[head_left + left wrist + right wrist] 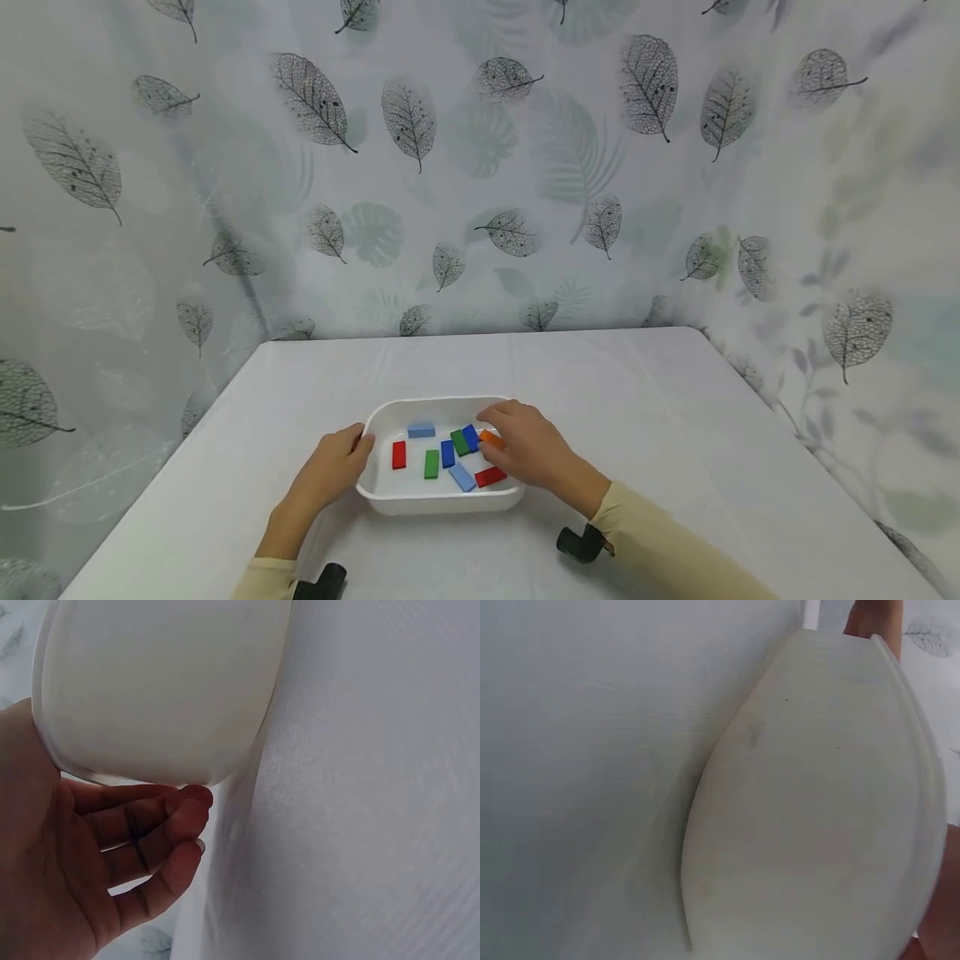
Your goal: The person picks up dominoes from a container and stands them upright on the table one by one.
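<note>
Beige sleeves [667, 546] reach in from the near edge toward a white tray [442, 504] of coloured blocks on the table [450, 558].
The left hand [326, 471] grips the tray's left end, thumb over the rim and fingers curled against the outer wall; the right hand [528, 442] arches over the right end, an orange block [491, 438] between its thumb and fingers, though whether it pinches that block or merely hovers around it I cannot tell. The step looks like handling single blocks while the tray is steadied; the next move would call for a light, exact pinch that leaves the blue block [470, 438] just beside and the nearer red block [491, 477], just below the thumb, undisturbed.
</note>
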{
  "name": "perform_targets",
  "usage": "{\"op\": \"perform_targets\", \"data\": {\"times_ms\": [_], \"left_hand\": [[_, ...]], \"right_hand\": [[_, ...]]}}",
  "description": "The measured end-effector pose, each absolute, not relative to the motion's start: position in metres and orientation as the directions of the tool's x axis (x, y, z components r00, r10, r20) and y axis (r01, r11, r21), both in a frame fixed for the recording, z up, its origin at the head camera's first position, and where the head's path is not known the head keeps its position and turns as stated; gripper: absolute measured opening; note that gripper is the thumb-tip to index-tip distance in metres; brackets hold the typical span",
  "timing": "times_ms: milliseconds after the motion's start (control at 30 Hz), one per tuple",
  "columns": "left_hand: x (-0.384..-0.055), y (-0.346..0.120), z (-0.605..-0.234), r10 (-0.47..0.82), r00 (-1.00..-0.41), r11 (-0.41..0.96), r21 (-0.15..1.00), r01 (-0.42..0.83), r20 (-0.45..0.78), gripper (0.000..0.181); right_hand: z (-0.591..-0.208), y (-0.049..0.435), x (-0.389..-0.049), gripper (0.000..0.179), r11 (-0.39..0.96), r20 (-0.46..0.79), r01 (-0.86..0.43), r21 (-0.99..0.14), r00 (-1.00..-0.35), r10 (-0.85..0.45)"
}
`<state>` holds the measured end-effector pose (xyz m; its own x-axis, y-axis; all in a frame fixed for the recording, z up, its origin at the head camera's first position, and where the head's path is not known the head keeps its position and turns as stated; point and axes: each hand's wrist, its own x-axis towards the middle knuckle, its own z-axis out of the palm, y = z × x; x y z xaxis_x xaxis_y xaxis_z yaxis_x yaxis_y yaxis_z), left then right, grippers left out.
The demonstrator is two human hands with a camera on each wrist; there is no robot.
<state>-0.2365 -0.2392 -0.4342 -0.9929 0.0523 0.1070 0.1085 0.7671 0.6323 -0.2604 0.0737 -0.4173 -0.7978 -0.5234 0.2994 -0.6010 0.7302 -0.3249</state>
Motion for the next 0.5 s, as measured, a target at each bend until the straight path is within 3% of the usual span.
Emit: {"op": "perform_targets", "data": {"times_ms": [500], "left_hand": [[-0.235,-0.238,-0.434,0.050,-0.995,0.753,0.652,0.092,0.082,0.028]], "right_hand": [[-0.417,0.038,-0.278,0.028,0.801,0.219,-0.576,-0.162,-0.813,-0.540]]}}
